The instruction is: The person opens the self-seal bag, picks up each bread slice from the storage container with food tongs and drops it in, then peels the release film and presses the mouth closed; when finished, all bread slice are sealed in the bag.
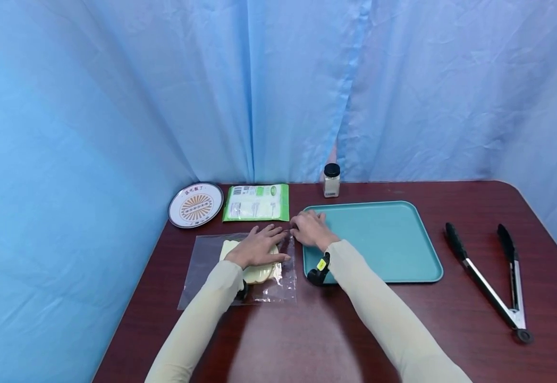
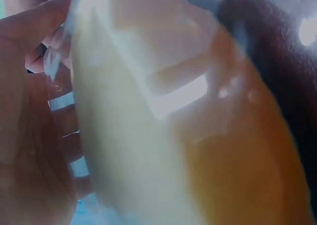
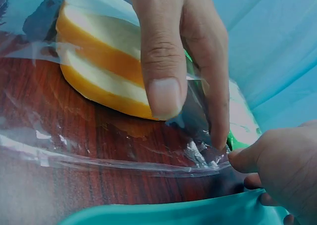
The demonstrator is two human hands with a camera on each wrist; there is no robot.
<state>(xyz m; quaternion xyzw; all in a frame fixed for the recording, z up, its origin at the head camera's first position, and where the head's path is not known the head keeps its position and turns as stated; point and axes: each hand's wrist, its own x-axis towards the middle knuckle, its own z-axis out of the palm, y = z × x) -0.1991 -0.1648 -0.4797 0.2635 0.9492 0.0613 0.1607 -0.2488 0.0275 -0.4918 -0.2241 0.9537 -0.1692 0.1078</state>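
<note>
A clear plastic bag (image 1: 192,274) lies flat on the table, with pale yellow slices (image 1: 259,274) inside; the right wrist view shows the slices' (image 3: 104,61) orange edges. My left hand (image 1: 261,247) rests over the bag and slices, fingers spread. In the left wrist view the palm (image 2: 29,126) is beside the blurred slices (image 2: 143,136). At the bag's right edge, by its upper corner, my right hand (image 1: 312,229) pinches the plastic with curled fingers. The right wrist view shows that hand (image 3: 282,165) at the film's edge, near my left fingers.
A teal tray (image 1: 379,244) sits right of the bag, partly under my right hand and wrist. Behind are a round plate (image 1: 195,205), a green-and-white packet (image 1: 256,202) and a black-capped jar (image 1: 331,181). Spread tongs (image 1: 489,290) lie at the right; blue curtains (image 1: 288,90) hang behind the table.
</note>
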